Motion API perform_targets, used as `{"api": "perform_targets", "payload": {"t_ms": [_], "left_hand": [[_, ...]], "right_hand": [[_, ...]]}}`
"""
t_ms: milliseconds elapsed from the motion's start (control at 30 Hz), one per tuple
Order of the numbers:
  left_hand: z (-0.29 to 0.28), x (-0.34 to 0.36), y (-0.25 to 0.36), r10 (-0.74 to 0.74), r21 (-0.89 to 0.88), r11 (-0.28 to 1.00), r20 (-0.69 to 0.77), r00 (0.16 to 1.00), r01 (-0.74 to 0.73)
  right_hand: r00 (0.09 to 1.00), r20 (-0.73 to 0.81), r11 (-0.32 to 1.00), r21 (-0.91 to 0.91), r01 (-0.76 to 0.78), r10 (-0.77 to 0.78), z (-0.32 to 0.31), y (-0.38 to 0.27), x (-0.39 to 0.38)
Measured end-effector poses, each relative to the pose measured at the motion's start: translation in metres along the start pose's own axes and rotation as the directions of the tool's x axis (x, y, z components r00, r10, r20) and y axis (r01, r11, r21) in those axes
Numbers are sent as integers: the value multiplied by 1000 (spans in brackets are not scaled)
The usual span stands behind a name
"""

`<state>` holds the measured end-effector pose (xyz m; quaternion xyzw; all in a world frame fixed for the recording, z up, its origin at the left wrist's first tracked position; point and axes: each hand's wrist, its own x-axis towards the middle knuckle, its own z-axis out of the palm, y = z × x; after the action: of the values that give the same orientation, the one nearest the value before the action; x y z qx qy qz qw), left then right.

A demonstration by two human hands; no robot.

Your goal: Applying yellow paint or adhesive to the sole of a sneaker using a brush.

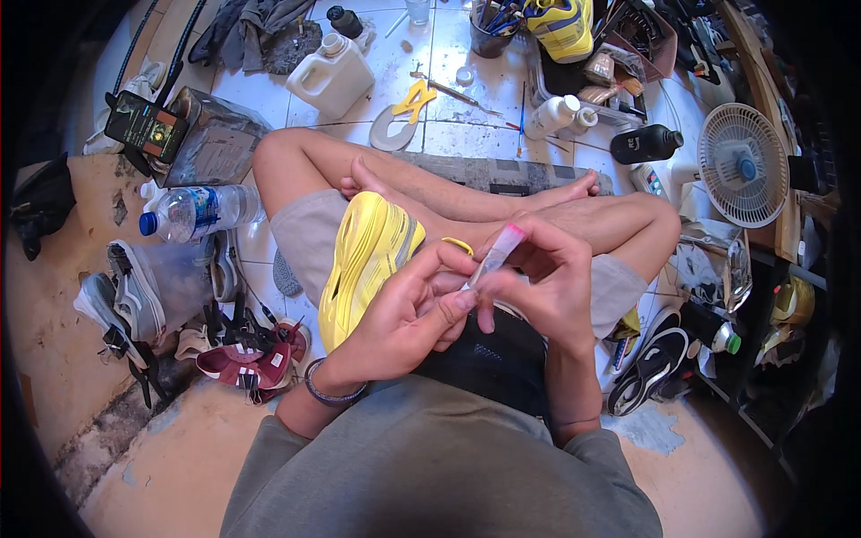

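Note:
In the head view my left hand (417,314) pinches the lower end of a narrow pale, translucent strip (494,256) with a pink tip. My right hand (552,278) holds the same strip from the right, thumb and fingers bent around it, its pink end pointing up. Both hands are close together over my lap, and their fingers partly hide the strip. A yellow shoe (359,260) lies on my lap beside my left hand, its thick sole toward the left. A small yellow loop shows just behind the fingers, partly covered.
Crossed legs frame the lap. Ahead are a white jug (327,81), bottles (552,117), brushes in a cup (491,36) and another yellow shoe (560,31). A phone (143,130), water bottle (197,212) and several shoes (242,363) are leftward; a fan (743,164) and dark shoe (646,368) rightward.

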<state>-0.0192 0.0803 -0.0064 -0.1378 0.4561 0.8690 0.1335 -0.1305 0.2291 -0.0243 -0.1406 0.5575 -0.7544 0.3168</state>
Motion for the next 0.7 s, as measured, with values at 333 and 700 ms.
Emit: {"api": "perform_targets", "payload": {"t_ms": [333, 700], "left_hand": [[4, -1, -2, -32, -61, 998, -15, 999, 31], [7, 0, -8, -24, -71, 997, -31, 999, 22]], "right_hand": [[996, 68, 995, -89, -45, 51, -2, -3, 2], [992, 109, 988, -132, 77, -63, -10, 10, 6]]}}
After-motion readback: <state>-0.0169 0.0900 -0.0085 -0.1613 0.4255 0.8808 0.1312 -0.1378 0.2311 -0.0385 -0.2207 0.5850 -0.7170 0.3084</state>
